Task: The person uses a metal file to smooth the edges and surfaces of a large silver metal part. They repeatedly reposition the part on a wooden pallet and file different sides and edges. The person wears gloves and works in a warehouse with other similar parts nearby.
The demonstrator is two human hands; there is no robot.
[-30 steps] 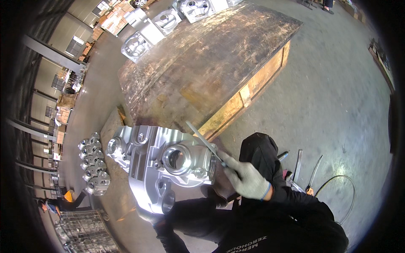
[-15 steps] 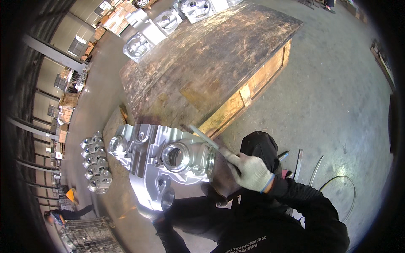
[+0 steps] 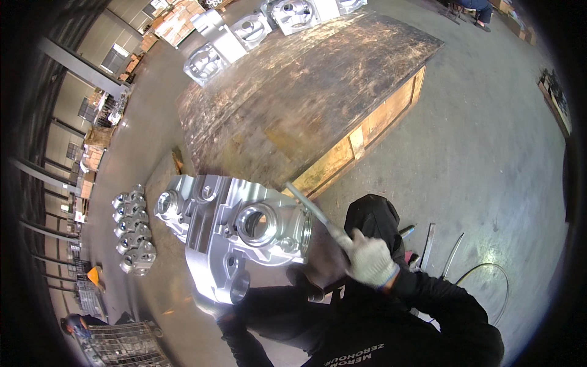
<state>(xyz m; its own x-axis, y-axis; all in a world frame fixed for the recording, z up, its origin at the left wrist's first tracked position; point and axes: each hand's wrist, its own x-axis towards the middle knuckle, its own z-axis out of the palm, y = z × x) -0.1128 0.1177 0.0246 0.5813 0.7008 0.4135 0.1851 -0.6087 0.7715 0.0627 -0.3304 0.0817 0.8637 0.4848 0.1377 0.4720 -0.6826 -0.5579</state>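
Observation:
A large silver metal casting point(image 3: 211, 244) with round bores and a slotted face is tilted up in front of me. My left hand point(image 3: 211, 307) is at its lower end; the casting hides the fingers, so its grip does not show. My right hand point(image 3: 372, 262), in a white knit glove, is closed round a long, slim grey file point(image 3: 312, 208). The file's far end points up and left, beside the casting's right-hand bore and in front of the table corner. I cannot tell whether it touches the metal.
A worn wooden table point(image 3: 318, 92) stands ahead, with several silver castings point(image 3: 244, 30) along its far edge. More castings point(image 3: 134, 229) stand in a row at the left. A wire cage point(image 3: 128, 345) is at lower left, and a cable point(image 3: 504, 281) lies on the floor at right.
My right hand and the file have moved slightly right and down, away from the casting. The casting stays almost in place, and the whole view has shifted a little.

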